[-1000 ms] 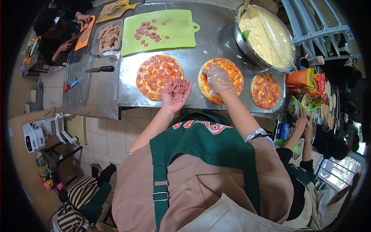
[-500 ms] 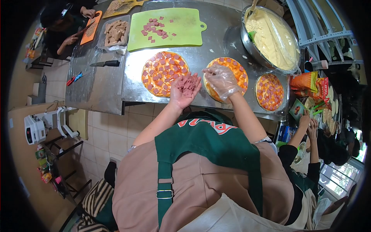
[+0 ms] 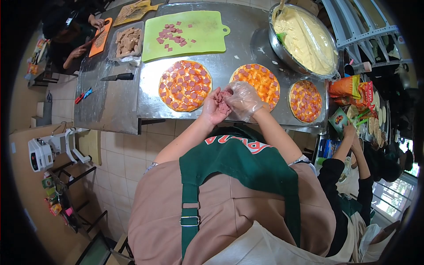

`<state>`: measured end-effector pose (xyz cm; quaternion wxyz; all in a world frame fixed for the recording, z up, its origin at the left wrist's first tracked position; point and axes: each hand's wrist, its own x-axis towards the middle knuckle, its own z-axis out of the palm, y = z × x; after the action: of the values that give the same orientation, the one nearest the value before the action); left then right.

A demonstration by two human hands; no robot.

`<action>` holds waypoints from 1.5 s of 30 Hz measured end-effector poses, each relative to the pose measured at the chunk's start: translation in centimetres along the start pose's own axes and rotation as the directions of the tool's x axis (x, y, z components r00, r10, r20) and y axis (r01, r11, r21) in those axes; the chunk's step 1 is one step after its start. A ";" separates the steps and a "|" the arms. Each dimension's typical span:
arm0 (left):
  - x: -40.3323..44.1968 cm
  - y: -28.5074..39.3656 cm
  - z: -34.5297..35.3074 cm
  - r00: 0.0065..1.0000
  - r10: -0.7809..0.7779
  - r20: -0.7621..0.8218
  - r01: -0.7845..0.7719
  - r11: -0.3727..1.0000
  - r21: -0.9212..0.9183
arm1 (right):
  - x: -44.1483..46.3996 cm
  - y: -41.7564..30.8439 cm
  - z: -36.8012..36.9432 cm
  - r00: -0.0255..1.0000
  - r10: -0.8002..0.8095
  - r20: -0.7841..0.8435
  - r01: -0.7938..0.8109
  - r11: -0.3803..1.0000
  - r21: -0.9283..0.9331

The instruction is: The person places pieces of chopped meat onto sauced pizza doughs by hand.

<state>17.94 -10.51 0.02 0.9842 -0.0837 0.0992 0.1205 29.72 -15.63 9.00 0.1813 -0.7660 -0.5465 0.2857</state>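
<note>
My bare left hand is cupped palm up around a heap of chopped pink ham pieces, just off the table's front edge. My right hand, in a clear plastic glove, is at the heap with its fingers closed on ham; its fingertips are partly hidden. Behind it lies the middle pizza, spread with red sauce and dotted with ham squares. The left pizza and the smaller right pizza are topped likewise. More ham squares lie on the green cutting board.
At the back right stands a big metal bowl of pale dough under plastic wrap. A knife, a tub of brown meat pieces and red-handled scissors are on the left. One person cuts on an orange board; another's hands are at right.
My right hand has moved from over the middle pizza down and left to the ham in my left palm. My left hand has turned inward a little. The view has shifted slightly.
</note>
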 end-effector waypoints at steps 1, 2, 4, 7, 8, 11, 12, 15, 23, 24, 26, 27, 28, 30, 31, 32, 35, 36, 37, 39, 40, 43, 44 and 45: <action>-0.3 -0.4 1.5 0.995 0.019 -0.103 -0.013 0.999 0.053 | -0.2 0.1 -0.2 1.000 0.002 0.000 -0.002 1.000 0.000; -0.4 -0.7 2.3 0.978 0.042 -0.204 -0.020 0.994 0.107 | -0.5 0.2 -0.5 0.999 0.049 -0.003 -0.048 0.991 0.129; -0.2 -0.7 1.9 0.978 0.044 -0.204 -0.028 0.997 0.079 | -0.8 0.6 -0.9 0.995 0.097 -0.003 -0.093 0.962 0.255; 0.3 -0.5 1.0 0.971 0.045 -0.234 -0.038 0.999 0.033 | -0.7 1.7 -0.7 0.974 0.227 -0.018 -0.203 0.903 0.378; 0.5 -0.4 0.7 0.963 0.043 -0.266 -0.040 0.999 0.014 | -0.7 2.2 -0.6 0.971 0.238 0.020 -0.213 0.824 0.524; 0.9 -0.1 0.5 0.960 0.050 -0.276 -0.018 0.993 0.117 | -0.9 2.8 -0.6 0.968 0.249 0.041 -0.208 0.693 0.690; 1.0 0.0 0.7 0.960 0.050 -0.275 -0.018 0.993 0.119 | -1.1 2.7 -0.6 0.966 0.257 0.024 -0.194 0.664 0.722; 1.4 -0.3 1.2 0.968 0.008 -0.251 0.026 0.991 0.132 | -1.3 2.1 -0.9 0.946 0.320 -0.046 -0.225 0.754 0.617; 2.7 -0.2 0.5 0.944 0.015 -0.330 0.085 0.954 0.286 | -0.5 3.4 0.9 0.944 0.238 -0.227 -0.011 0.714 0.700; 2.6 -0.2 0.8 0.944 0.016 -0.330 0.085 0.954 0.286 | -0.5 3.6 1.1 0.949 0.213 -0.231 0.007 0.721 0.693; 2.5 -0.3 1.2 0.932 0.017 -0.362 0.087 0.959 0.270 | -0.3 4.5 1.5 0.951 0.222 -0.214 -0.028 0.753 0.657; 2.5 -0.4 1.1 0.931 0.017 -0.364 0.088 0.959 0.269 | -0.3 4.8 1.7 0.952 0.232 -0.199 -0.062 0.784 0.618; 2.5 -0.5 1.0 0.922 0.019 -0.386 0.084 0.965 0.248 | -0.3 5.0 1.9 0.952 0.233 -0.197 -0.064 0.783 0.618; 2.5 -0.6 1.0 0.912 0.019 -0.410 0.081 0.971 0.225 | -0.3 5.2 2.2 0.943 0.256 -0.213 -0.069 0.776 0.627; 2.3 -0.7 1.0 0.904 0.031 -0.426 0.093 0.959 0.268 | -0.4 5.2 2.2 0.943 0.257 -0.212 -0.071 0.775 0.628; 2.2 -0.8 1.0 0.896 0.044 -0.441 0.106 0.945 0.309 | -0.4 5.1 2.3 0.942 0.270 -0.197 -0.076 0.748 0.660; 1.9 -0.6 -1.1 0.925 0.024 -0.380 0.133 0.915 0.381 | -0.7 5.2 2.3 0.956 0.270 -0.116 -0.116 0.711 0.693; 1.6 -0.8 -0.9 0.924 0.021 -0.381 0.136 0.915 0.380 | -0.8 5.2 2.3 0.966 0.255 -0.051 -0.150 0.705 0.693; 1.4 -1.0 -0.7 0.910 0.036 -0.413 0.146 0.904 0.401 | -1.0 5.0 2.3 0.965 0.258 -0.051 -0.152 0.704 0.693; 1.0 -1.2 -0.5 0.895 0.048 -0.444 0.160 0.894 0.418 | -1.4 4.6 2.4 0.961 0.277 0.002 -0.197 0.679 0.707; 0.8 -1.2 -0.5 0.880 0.041 -0.472 0.172 0.900 0.399 | -1.5 4.9 2.7 0.960 0.280 0.004 -0.201 0.679 0.706; 0.6 -1.1 -1.5 0.859 0.043 -0.510 0.140 0.939 0.314 | -1.1 6.0 4.0 0.951 0.288 0.115 -0.241 0.453 0.858; 0.5 -1.0 -2.0 0.852 0.051 -0.521 0.095 0.964 0.249 | -0.8 6.3 4.2 0.935 0.333 0.123 -0.253 0.380 0.890; 0.3 -0.8 -2.1 0.851 0.053 -0.522 0.093 0.964 0.249 | -0.5 6.5 4.3 0.917 0.376 0.135 -0.260 0.305 0.916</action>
<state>18.10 -11.57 -1.95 0.9232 0.0181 0.3778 0.0685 31.67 -18.44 1.98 0.5438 -0.6396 -0.1212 0.5297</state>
